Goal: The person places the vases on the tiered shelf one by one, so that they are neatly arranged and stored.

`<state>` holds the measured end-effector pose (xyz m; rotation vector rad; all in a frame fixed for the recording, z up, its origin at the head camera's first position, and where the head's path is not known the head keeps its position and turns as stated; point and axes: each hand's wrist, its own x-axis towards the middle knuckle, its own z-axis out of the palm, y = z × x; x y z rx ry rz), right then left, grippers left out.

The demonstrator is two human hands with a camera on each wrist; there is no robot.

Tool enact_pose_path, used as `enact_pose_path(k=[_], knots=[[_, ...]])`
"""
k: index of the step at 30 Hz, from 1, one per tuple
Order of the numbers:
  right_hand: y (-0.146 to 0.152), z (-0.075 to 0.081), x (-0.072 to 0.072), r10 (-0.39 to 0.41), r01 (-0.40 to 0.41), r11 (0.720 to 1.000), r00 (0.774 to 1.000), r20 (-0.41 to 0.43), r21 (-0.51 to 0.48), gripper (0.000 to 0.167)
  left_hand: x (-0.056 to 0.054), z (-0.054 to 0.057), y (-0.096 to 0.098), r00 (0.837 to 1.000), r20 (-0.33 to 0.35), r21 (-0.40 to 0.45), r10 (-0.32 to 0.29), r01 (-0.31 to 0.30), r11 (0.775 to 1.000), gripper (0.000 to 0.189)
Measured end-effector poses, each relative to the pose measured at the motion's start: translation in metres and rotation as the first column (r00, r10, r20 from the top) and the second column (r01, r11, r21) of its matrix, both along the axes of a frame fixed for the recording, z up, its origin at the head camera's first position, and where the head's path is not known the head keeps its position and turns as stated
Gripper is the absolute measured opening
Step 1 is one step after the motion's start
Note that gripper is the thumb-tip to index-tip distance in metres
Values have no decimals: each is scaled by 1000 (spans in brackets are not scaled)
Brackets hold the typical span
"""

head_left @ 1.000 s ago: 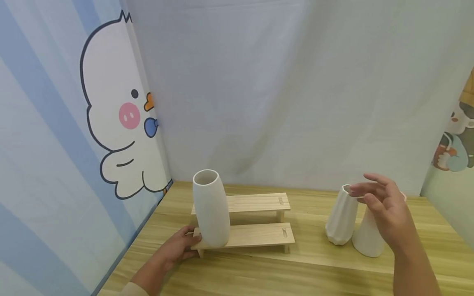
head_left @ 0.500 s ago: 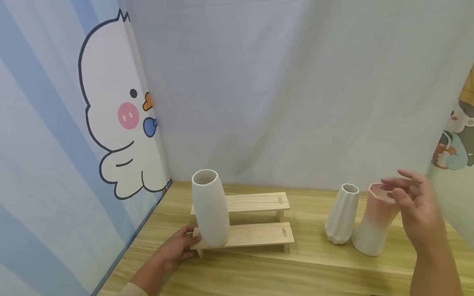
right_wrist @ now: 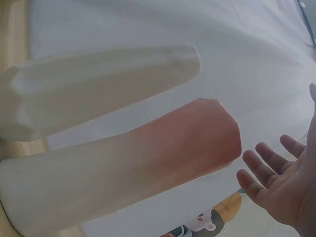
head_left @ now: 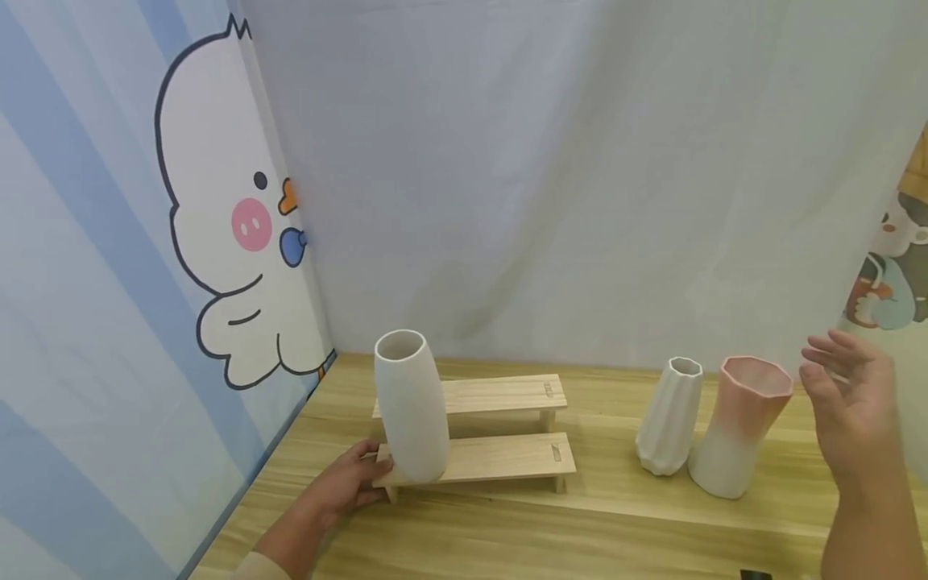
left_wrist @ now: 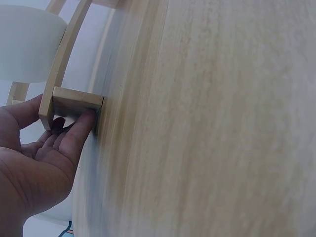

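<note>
My left hand (head_left: 346,486) grips the left end of the front wooden display riser (head_left: 500,457), thumb on top. In the left wrist view my fingers (left_wrist: 79,133) reach under the plank to its leg. A tall white vase (head_left: 413,411) stands upright on that riser's left end, close by my thumb. At the right, my right hand (head_left: 855,403) is raised with its fingers spread loosely, holding nothing. Just left of it stands a flared vase (head_left: 747,419), pink at the top and white below. In the right wrist view my fingertips point toward this vase's pink rim (right_wrist: 232,133).
Behind the front riser stands a second wooden riser (head_left: 500,396). A slim white ribbed vase (head_left: 669,419) is left of the pink-and-white one. Curtains with cartoon prints surround the wooden table (head_left: 522,540). A small dark object (head_left: 756,574) shows at the bottom edge.
My right hand has moved right, away from the pink-and-white vase, uncovering it. My left hand and the tall white vase have stayed in place.
</note>
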<state>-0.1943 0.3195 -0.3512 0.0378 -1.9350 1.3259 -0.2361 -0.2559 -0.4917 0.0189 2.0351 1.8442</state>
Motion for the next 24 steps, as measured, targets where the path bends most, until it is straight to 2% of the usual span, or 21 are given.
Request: enact_pose_path(k=[4, 8, 16, 24], knots=[[7, -4, -4, -49, 50, 999, 993, 104, 1, 55, -1, 0, 0, 1000, 1, 0, -1, 1, 1000, 59], [14, -12, -10, -49, 50, 999, 985, 163, -2, 60, -1, 0, 0, 1000, 5, 9, -3, 3, 1000, 57], [23, -31, -23, 48, -57, 998, 974, 222, 34, 70, 0, 1, 0, 1000, -5, 6, -1, 1, 1000, 58], [25, -40, -31, 108, -147, 985, 938, 330, 93, 77, -1, 1, 1, 1000, -7, 5, -3, 3, 1000, 57]])
